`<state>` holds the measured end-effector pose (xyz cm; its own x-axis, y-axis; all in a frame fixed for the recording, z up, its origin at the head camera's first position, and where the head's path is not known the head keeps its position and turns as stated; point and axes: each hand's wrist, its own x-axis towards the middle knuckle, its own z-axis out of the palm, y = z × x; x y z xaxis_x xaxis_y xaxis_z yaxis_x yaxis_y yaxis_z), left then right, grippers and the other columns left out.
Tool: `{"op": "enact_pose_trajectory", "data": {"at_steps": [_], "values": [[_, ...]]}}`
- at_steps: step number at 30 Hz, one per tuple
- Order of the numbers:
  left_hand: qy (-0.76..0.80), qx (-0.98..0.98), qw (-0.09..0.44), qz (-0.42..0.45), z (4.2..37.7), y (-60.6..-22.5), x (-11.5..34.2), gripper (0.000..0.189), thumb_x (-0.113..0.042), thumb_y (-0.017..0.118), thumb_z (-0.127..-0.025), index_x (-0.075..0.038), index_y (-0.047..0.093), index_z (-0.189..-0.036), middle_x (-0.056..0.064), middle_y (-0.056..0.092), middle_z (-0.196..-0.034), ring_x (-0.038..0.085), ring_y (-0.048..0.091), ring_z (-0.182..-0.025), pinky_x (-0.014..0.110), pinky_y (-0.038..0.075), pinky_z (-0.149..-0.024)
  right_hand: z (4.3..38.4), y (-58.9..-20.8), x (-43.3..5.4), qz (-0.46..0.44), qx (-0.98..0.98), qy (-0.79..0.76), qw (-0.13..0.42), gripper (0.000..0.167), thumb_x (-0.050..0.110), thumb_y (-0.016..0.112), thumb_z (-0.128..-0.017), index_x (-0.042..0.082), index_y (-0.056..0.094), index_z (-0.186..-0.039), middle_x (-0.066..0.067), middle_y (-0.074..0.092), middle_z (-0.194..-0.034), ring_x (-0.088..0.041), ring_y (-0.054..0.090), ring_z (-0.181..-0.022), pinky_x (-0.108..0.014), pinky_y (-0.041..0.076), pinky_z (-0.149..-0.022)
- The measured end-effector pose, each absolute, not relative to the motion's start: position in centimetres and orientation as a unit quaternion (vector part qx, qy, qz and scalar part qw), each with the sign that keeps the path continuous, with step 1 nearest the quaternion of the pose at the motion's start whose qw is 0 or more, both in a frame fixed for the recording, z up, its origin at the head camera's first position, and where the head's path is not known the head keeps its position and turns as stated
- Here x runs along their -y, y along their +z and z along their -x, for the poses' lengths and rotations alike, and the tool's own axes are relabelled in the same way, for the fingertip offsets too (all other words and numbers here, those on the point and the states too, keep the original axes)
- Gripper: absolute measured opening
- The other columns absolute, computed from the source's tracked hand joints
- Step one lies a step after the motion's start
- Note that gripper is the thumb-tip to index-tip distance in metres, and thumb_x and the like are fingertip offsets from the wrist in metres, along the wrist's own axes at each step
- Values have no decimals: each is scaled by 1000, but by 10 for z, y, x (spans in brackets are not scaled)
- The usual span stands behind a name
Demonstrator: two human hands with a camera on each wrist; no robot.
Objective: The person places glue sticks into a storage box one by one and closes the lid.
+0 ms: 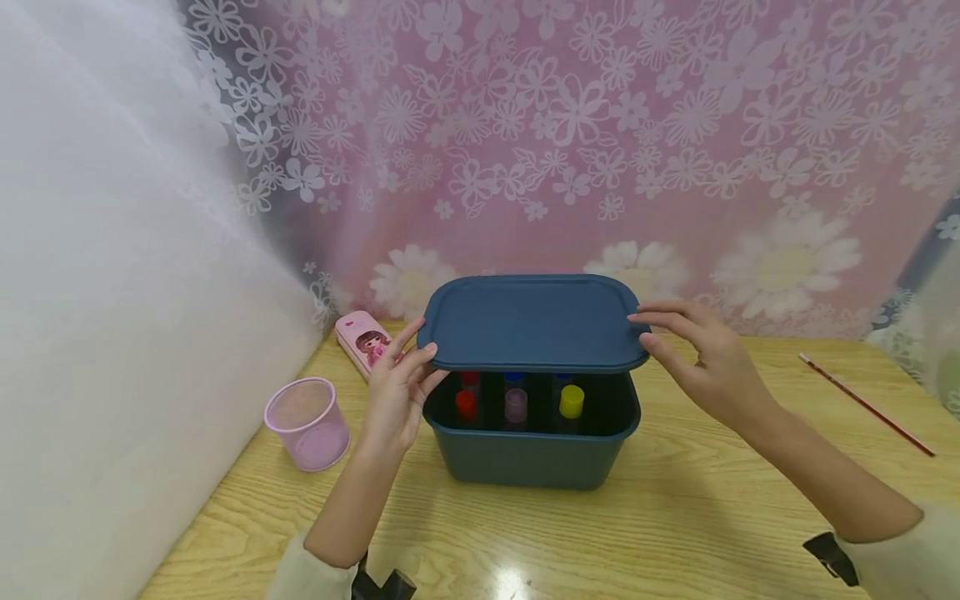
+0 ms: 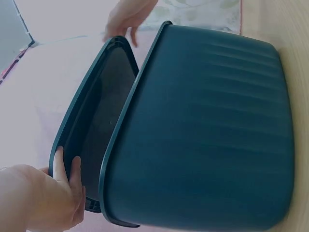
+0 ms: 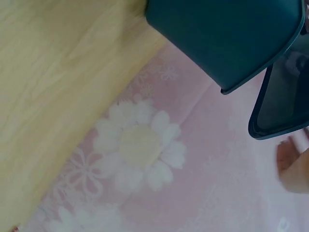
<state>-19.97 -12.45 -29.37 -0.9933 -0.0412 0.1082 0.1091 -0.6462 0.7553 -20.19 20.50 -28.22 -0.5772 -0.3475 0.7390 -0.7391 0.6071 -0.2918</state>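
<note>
A dark blue lid (image 1: 536,323) is tilted over the back of a matching plastic bin (image 1: 532,458), leaving the bin's front part uncovered. My left hand (image 1: 397,396) pinches the lid's left edge; in the left wrist view its fingers (image 2: 76,179) lie against the underside. At the right edge, my right hand (image 1: 708,362) has its fingers extended, the tips right at the rim. Inside the bin stand several small capped containers, among them one with a red cap (image 1: 466,406), a pale purple one (image 1: 516,405) and one with a yellow cap (image 1: 572,402). The lid hides the rear ones partly.
Left of the bin stands a pink mesh-like cup (image 1: 311,425). Behind it lies a pink case (image 1: 363,340) with a cartoon figure. A red pencil (image 1: 866,404) lies on the wooden table (image 1: 697,517) at right. Floral curtains (image 1: 525,150) hang along the back and left.
</note>
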Motion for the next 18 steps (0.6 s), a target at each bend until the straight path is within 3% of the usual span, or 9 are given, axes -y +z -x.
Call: {"op": "enact_pose_trajectory", "data": {"at_steps": [5, 9, 13, 18], "values": [[-909, 414, 33, 32, 197, -298, 128, 48, 10, 44, -90, -2, 39, -136, 16, 48, -113, 15, 61, -75, 28, 51, -73, 200, -287, -207, -231, 875, 369, 212, 36, 17, 51, -95, 13, 51, -131, -10, 53, -122, -7, 53, -94, -15, 43, -72], [-907, 419, 24, 40, 194, -301, 129, 49, 10, 44, -90, -3, 38, -137, 16, 46, -116, 15, 62, -79, 29, 50, -75, 198, -291, -204, -216, 867, 428, 135, 42, 19, 46, -97, 7, 41, -138, -16, 47, -126, -8, 52, -97, -17, 46, -74], [-886, 459, 31, 57, 191, -304, 128, 50, 8, 45, -92, -3, 36, -139, 17, 46, -119, 16, 62, -86, 29, 50, -77, 196, -293, -201, -198, 868, 438, 121, 46, 20, 48, -97, 5, 38, -139, -18, 42, -131, -22, 48, -105, -14, 43, -74], [-818, 564, 45, 106, 189, -307, 131, 55, 0, 51, -93, 0, 27, -142, 16, 40, -135, 21, 52, -111, 31, 45, -87, 193, -291, -199, -186, 876, 426, 130, 50, 21, 51, -95, 6, 37, -140, -20, 41, -133, -30, 47, -107, -12, 41, -72]]}}
